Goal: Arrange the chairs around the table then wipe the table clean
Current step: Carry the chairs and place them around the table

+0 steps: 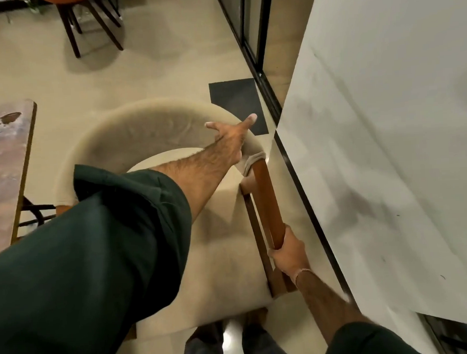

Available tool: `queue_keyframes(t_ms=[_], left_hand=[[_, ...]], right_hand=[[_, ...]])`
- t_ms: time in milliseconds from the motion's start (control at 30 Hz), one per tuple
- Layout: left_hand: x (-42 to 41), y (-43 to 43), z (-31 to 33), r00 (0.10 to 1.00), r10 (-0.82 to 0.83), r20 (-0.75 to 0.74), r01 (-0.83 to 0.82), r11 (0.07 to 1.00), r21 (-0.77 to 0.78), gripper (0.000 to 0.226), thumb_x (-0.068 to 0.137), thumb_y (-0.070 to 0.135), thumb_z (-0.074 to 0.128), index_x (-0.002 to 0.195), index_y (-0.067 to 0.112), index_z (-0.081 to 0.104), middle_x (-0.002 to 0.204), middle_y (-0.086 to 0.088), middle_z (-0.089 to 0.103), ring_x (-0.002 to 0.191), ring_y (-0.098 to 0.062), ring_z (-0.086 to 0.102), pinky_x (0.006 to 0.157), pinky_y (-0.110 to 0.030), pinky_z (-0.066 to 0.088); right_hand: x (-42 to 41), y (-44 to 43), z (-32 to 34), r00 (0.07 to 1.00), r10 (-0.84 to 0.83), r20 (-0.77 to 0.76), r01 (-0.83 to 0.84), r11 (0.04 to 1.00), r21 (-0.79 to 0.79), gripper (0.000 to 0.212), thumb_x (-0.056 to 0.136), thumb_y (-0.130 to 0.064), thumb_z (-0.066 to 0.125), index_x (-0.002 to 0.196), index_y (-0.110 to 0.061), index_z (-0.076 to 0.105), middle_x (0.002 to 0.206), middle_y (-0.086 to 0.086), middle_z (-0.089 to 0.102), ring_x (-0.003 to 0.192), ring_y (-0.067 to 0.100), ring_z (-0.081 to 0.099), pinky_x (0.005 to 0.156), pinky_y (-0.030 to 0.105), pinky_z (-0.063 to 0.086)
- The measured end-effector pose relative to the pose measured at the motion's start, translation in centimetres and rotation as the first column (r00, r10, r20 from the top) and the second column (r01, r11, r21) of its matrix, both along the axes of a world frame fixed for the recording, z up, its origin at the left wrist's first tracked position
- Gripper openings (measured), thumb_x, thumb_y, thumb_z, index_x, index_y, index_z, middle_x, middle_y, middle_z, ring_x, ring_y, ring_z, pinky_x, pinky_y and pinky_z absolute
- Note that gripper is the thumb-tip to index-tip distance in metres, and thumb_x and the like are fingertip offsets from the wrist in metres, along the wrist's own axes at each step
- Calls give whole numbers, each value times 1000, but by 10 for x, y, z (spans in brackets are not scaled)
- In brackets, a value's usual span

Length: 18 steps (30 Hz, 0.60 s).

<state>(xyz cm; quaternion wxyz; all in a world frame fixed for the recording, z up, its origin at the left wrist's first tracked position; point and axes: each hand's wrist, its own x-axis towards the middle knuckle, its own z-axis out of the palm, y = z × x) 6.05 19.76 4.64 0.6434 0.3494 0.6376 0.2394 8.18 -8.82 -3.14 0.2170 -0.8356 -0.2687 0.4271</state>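
A beige upholstered chair [220, 261] with a curved padded back [140, 122] and a wooden armrest [266, 199] stands on the floor right below me. My left hand [230, 139] reaches across the seat and holds the right end of the padded back, thumb on the inner side and fingers over the outer side. My right hand [287, 252] grips the front end of the wooden armrest. The marble-patterned table [2, 167] shows only as a corner at the left edge, just left of the chair.
A white wall [387, 141] with a dark skirting runs close along the chair's right side. A dark-framed glass door [249, 35] is behind it, with a dark mat [236, 103] on the floor. Another chair with dark legs [89, 24] stands far back left. My feet [235, 344] are under the seat's front.
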Motion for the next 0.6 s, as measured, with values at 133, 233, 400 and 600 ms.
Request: queue_keyframes(t_ms=[133,233,400,600], left_hand=[[29,3,-7,922,-90,-377,108,994,26,164,55,60,91,141,25,-44,165,-17,10,149,-42,21,117,-59,29],[36,1,-16,845,-33,-533,102,990,100,152,68,45,90,149,20,-36,166,-19,4,148,-42,25,119,-57,29],[21,8,-40,817,-201,-541,342,923,174,132,80,49,72,151,4,-29,163,-29,-9,149,-54,3,119,-68,9],[40,1,-28,868,62,-493,39,981,191,143,73,32,89,153,25,-29,167,-18,2,140,-39,44,115,-50,39]], right_hand=[[-1,2,-1,1000,-17,7,17,1000,8,69,86,-22,75,144,-22,37,128,3,59,118,30,59,104,42,46],[1,4,1,999,-34,5,34,999,6,71,86,-17,73,147,-21,36,129,2,59,120,29,58,105,38,45],[0,4,8,999,-46,-16,46,999,-4,72,88,-20,72,149,-22,35,135,1,56,124,29,55,106,40,43],[10,9,9,989,-55,-138,42,994,-97,67,82,-10,74,141,-22,45,122,-3,61,114,26,59,102,43,49]])
